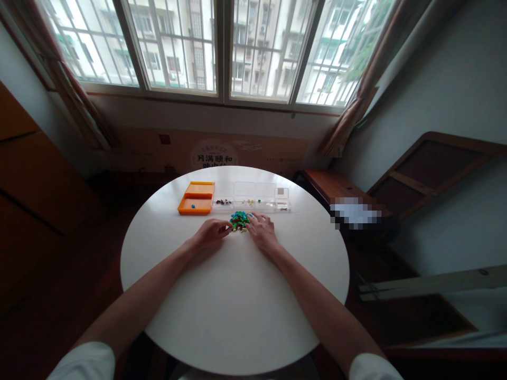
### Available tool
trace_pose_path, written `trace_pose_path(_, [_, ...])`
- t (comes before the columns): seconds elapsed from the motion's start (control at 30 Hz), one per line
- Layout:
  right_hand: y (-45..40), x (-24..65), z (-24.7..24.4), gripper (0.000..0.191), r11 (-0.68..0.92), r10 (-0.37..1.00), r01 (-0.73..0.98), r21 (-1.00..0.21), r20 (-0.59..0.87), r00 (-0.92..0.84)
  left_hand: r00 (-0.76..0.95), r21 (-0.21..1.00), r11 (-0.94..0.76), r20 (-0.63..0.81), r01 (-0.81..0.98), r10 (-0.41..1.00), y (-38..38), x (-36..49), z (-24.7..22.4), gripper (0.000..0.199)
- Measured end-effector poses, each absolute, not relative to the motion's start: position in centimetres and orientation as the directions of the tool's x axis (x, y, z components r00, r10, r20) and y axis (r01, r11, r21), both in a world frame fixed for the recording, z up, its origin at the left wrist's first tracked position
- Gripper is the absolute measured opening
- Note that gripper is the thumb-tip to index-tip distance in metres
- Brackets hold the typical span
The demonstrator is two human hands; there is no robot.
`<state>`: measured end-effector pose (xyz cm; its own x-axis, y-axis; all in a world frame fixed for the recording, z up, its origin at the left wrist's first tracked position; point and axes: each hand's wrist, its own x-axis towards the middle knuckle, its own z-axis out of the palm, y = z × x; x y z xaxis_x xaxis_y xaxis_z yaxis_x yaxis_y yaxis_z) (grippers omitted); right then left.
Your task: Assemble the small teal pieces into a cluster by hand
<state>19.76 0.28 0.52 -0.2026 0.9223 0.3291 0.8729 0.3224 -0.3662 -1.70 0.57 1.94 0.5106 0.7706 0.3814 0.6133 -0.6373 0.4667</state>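
A small pile of green, blue, brown and yellow pieces lies on the white round table. At its left edge is my left hand, fingers curled together, the tips touching or close to the pieces; anything between them is too small to make out. My right hand rests on the pile's right side, palm down with fingers spread. Behind the pile, an orange tray holds a small blue piece. Beside it, the clear compartment box has dark, pale yellow and green pieces in separate compartments.
The clear box's lids stand raised at the back. Beyond the table are a wall panel with writing and barred windows. A wooden bench stands at the right, with a wood-framed panel leaning by the wall.
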Motion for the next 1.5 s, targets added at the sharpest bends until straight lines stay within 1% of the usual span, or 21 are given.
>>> trace_pose_path(0.3, [0.2, 19.7, 0.5, 0.038, 0.328, 0.923, 0.872, -0.365, 0.320, -0.213, 0.513, 0.452, -0.630, 0.367, 0.631, 0.776, 0.6, -1.7, 1.8, 0.022])
trace_pose_path(0.4, [0.2, 19.7, 0.5, 0.039, 0.322, 0.925, 0.860, -0.396, 0.326, -0.196, 0.515, 0.452, -0.632, 0.367, 0.629, 0.775, 0.6, -1.8, 1.7, 0.021])
trace_pose_path(0.5, [0.3, 19.8, 0.8, 0.036, 0.339, 0.911, 0.813, -0.473, 0.381, -0.158, 0.514, 0.460, -0.632, 0.369, 0.623, 0.775, 0.6, -1.8, 1.7, 0.020])
trace_pose_path(0.57, [0.3, 19.7, 1.1, 0.032, 0.391, 0.885, 0.731, -0.559, 0.445, -0.134, 0.504, 0.478, -0.628, 0.375, 0.614, 0.778, 0.6, -1.8, 1.6, 0.021])
trace_pose_path(0.63, [0.2, 19.4, 1.3, 0.027, 0.467, 0.860, 0.587, -0.662, 0.495, -0.126, 0.492, 0.506, -0.620, 0.378, 0.600, 0.784, 0.6, -1.8, 1.6, 0.023])
trace_pose_path(0.67, [0.2, 19.2, 1.4, 0.024, 0.491, 0.859, 0.492, -0.719, 0.495, -0.135, 0.487, 0.522, -0.616, 0.378, 0.590, 0.787, 0.6, -1.7, 1.6, 0.023])
trace_pose_path(0.7, [0.1, 19.0, 1.4, 0.021, 0.496, 0.865, 0.393, -0.774, 0.483, -0.139, 0.482, 0.538, -0.611, 0.377, 0.581, 0.791, 0.6, -1.7, 1.6, 0.023])
trace_pose_path(0.77, [-0.1, 18.4, 1.2, 0.015, 0.460, 0.884, 0.236, -0.856, 0.418, -0.207, 0.470, 0.569, -0.600, 0.377, 0.563, 0.798, 0.5, -1.6, 1.6, 0.023])
trace_pose_path(0.8, [-0.1, 18.1, 1.0, 0.015, 0.422, 0.894, 0.172, -0.890, 0.377, -0.242, 0.467, 0.583, -0.596, 0.376, 0.553, 0.800, 0.4, -1.5, 1.6, 0.023])
trace_pose_path(0.87, [-0.3, 17.7, 0.6, 0.019, 0.316, 0.911, 0.093, -0.944, 0.274, -0.309, 0.466, 0.606, -0.589, 0.371, 0.535, 0.803, 0.3, -1.3, 1.6, 0.023])
trace_pose_path(0.93, [-0.4, 17.6, 0.3, 0.022, 0.261, 0.914, 0.074, -0.963, 0.221, -0.341, 0.474, 0.622, -0.586, 0.361, 0.519, 0.803, 0.1, -1.2, 1.6, 0.023])
trace_pose_path(1.0, [-0.3, 17.7, 0.3, 0.023, 0.249, 0.911, 0.079, -0.965, 0.205, -0.358, 0.486, 0.635, -0.583, 0.347, 0.508, 0.802, 0.0, -1.1, 1.6, 0.023])
trace_pose_path(1.27, [-0.1, 17.9, 0.3, 0.022, 0.274, 0.901, 0.064, -0.960, 0.233, -0.366, 0.516, 0.633, -0.592, 0.333, 0.499, 0.789, 0.1, -1.1, 1.5, 0.023])
trace_pose_path(1.5, [-0.2, 17.9, 0.4, 0.026, 0.270, 0.899, 0.047, -0.962, 0.234, -0.369, 0.488, 0.625, -0.603, 0.374, 0.496, 0.789, 0.0, -1.0, 1.6, 0.025])
